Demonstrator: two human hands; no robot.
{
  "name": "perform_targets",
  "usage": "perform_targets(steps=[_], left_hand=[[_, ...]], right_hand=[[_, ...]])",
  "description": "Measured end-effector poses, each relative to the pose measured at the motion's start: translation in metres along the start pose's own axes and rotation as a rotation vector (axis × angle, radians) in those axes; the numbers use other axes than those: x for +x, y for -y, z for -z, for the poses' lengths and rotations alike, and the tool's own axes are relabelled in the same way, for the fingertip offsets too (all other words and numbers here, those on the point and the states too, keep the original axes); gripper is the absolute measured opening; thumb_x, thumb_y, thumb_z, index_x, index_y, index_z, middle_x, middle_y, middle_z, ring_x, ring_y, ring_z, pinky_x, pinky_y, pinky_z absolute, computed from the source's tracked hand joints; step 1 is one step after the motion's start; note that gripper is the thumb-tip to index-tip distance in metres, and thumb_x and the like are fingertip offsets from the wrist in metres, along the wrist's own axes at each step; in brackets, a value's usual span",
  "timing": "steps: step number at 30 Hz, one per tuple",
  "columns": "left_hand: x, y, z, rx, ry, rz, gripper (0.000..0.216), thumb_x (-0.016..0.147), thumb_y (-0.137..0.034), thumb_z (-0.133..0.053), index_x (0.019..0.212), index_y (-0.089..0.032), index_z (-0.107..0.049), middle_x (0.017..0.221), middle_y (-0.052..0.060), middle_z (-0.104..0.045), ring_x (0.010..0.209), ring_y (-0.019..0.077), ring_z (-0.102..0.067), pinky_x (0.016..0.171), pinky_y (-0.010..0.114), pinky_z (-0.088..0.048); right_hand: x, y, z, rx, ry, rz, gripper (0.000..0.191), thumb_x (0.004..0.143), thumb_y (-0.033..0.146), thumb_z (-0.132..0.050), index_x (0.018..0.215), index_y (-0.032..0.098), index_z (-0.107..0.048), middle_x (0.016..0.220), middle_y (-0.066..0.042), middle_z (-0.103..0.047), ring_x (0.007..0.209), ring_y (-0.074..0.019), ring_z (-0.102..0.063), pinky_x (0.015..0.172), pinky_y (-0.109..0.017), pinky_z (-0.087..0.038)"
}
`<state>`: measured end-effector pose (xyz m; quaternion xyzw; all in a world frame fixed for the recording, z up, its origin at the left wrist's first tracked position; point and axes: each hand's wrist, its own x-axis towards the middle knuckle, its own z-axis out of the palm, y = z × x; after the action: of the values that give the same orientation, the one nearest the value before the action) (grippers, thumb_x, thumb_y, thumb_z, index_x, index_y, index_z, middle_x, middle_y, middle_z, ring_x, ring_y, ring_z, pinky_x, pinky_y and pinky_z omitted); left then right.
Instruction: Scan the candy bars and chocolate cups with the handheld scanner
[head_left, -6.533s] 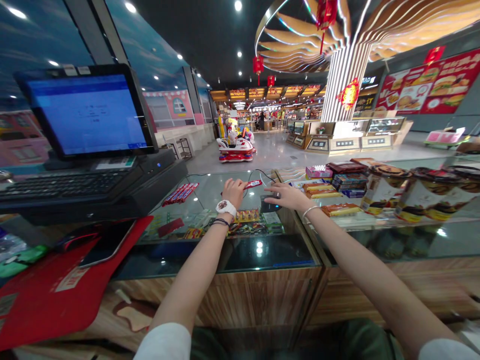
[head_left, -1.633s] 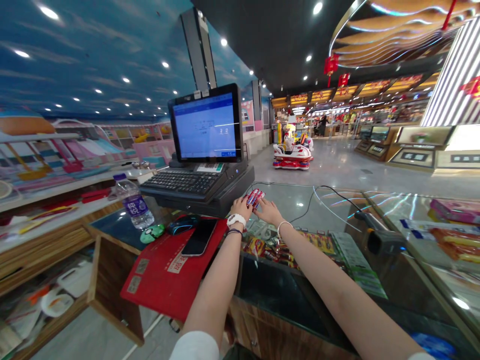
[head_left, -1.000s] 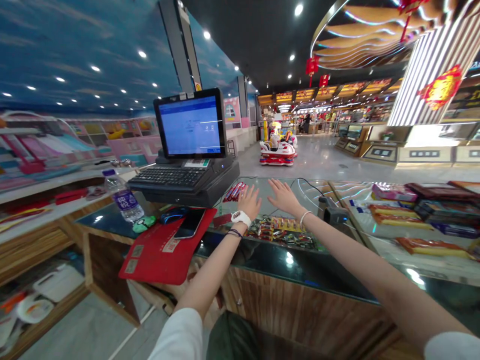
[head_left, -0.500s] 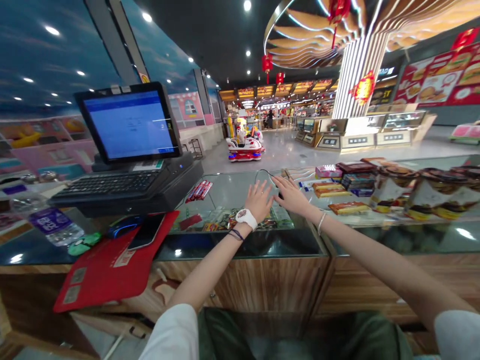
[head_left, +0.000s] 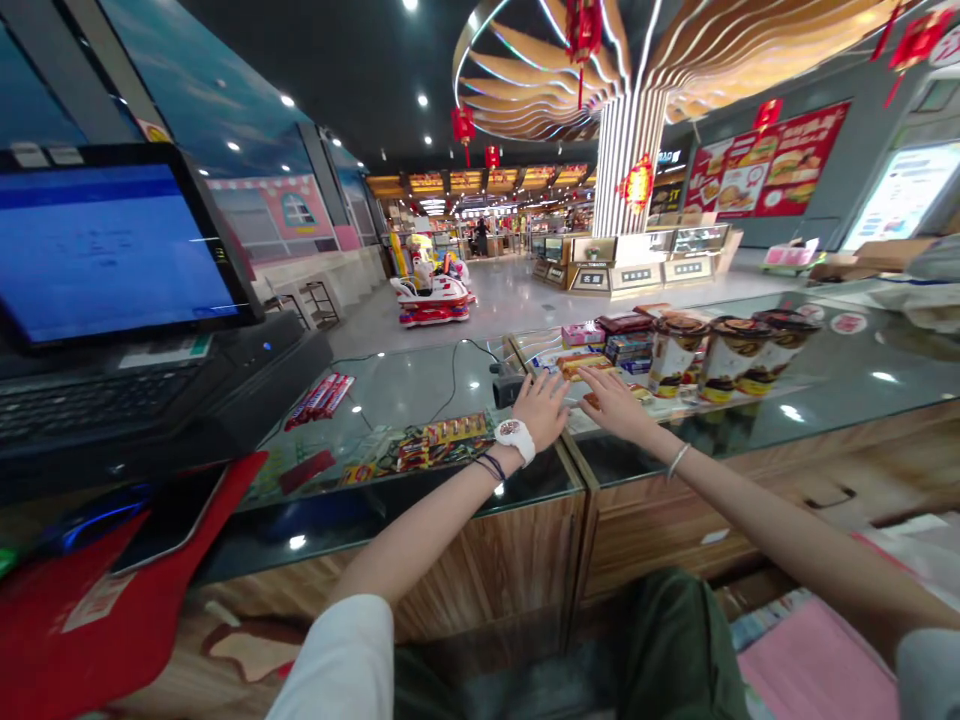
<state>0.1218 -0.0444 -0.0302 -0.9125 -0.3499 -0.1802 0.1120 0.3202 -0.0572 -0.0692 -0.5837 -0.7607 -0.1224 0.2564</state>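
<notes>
Fingers spread and palm down, my left hand [head_left: 541,408] is over the glass counter near the joint between two cases. Just left of its fingers sits a small black device [head_left: 507,388] with a thin cable. To the right, my right hand [head_left: 616,402] reaches out with fingers stretched, nearest to a yellow snack packet [head_left: 583,366]; whether it touches the packet I cannot tell. Neither hand holds anything visible. Beyond my right hand are stacked snack boxes [head_left: 628,346] and several lidded cups [head_left: 676,355].
At left stand a monitor [head_left: 112,250], a keyboard [head_left: 82,395] and a phone [head_left: 172,520] on a red mat [head_left: 82,640]. Red-wrapped bars [head_left: 321,400] lie on the glass counter [head_left: 397,385]. A drawer with a handle [head_left: 831,498] is below at right.
My view has turned to the right, so the monitor has slid left. Both hands have moved right along the counter, toward the snack packets, and are a little farther apart.
</notes>
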Motion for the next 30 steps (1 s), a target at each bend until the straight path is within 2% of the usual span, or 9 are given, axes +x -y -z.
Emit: perform_targets(steps=[6, 11, 18, 22, 25, 30], left_hand=[[0.031, -0.025, -0.020, -0.035, 0.003, -0.085, 0.047, 0.096, -0.031, -0.044, 0.141, -0.018, -0.048, 0.151, 0.010, -0.047, 0.146, 0.0268, -0.032, 0.122, 0.051, -0.022], [0.053, -0.034, -0.039, -0.037, 0.023, -0.100, 0.043, 0.096, -0.029, -0.042, 0.137, -0.017, -0.052, 0.150, 0.010, -0.048, 0.144, 0.0273, -0.035, 0.123, 0.049, -0.022], [0.061, -0.027, -0.060, -0.045, 0.045, -0.092, 0.043, 0.096, -0.029, -0.042, 0.137, -0.020, -0.052, 0.149, 0.009, -0.050, 0.142, 0.0275, -0.038, 0.121, 0.052, -0.023], [0.062, -0.023, -0.067, -0.053, 0.057, -0.088, 0.039, 0.097, -0.032, -0.041, 0.132, -0.020, -0.055, 0.138, 0.008, -0.060, 0.139, 0.0281, -0.043, 0.120, 0.053, -0.024], [0.061, -0.023, -0.066, -0.041, 0.052, -0.095, 0.033, 0.097, -0.036, -0.044, 0.122, -0.020, -0.060, 0.123, 0.008, -0.069, 0.132, 0.0281, -0.049, 0.119, 0.053, -0.026], [0.057, -0.027, -0.056, -0.005, 0.045, -0.106, 0.028, 0.096, -0.038, -0.049, 0.113, -0.019, -0.060, 0.109, 0.009, -0.072, 0.115, 0.0260, -0.061, 0.116, 0.053, -0.029]], right_hand=[[-0.029, -0.035, 0.006, -0.011, 0.030, -0.089, 0.061, 0.092, 0.035, -0.044, 0.149, 0.014, -0.038, 0.153, -0.014, -0.043, 0.141, -0.0267, -0.040, 0.118, -0.051, -0.027], [-0.036, -0.056, 0.002, -0.041, 0.049, -0.165, 0.061, 0.090, 0.030, -0.047, 0.147, 0.011, -0.039, 0.152, -0.015, -0.044, 0.141, -0.0267, -0.041, 0.118, -0.049, -0.028], [-0.032, -0.054, 0.000, -0.080, 0.075, -0.189, 0.062, 0.091, 0.025, -0.045, 0.149, 0.007, -0.037, 0.155, -0.016, -0.040, 0.143, -0.0277, -0.038, 0.120, -0.049, -0.026], [-0.033, -0.053, -0.002, -0.088, 0.127, -0.177, 0.055, 0.094, 0.025, -0.040, 0.147, 0.012, -0.043, 0.153, -0.014, -0.043, 0.144, -0.0297, -0.036, 0.119, -0.056, -0.024], [-0.034, -0.054, -0.003, -0.071, 0.108, -0.148, 0.050, 0.095, 0.024, -0.042, 0.144, 0.017, -0.048, 0.150, -0.012, -0.048, 0.142, -0.0296, -0.041, 0.118, -0.059, -0.024], [-0.036, -0.057, -0.001, -0.027, 0.016, -0.058, 0.040, 0.094, 0.023, -0.045, 0.132, 0.022, -0.059, 0.138, -0.011, -0.061, 0.135, -0.0283, -0.049, 0.117, -0.063, -0.021]])
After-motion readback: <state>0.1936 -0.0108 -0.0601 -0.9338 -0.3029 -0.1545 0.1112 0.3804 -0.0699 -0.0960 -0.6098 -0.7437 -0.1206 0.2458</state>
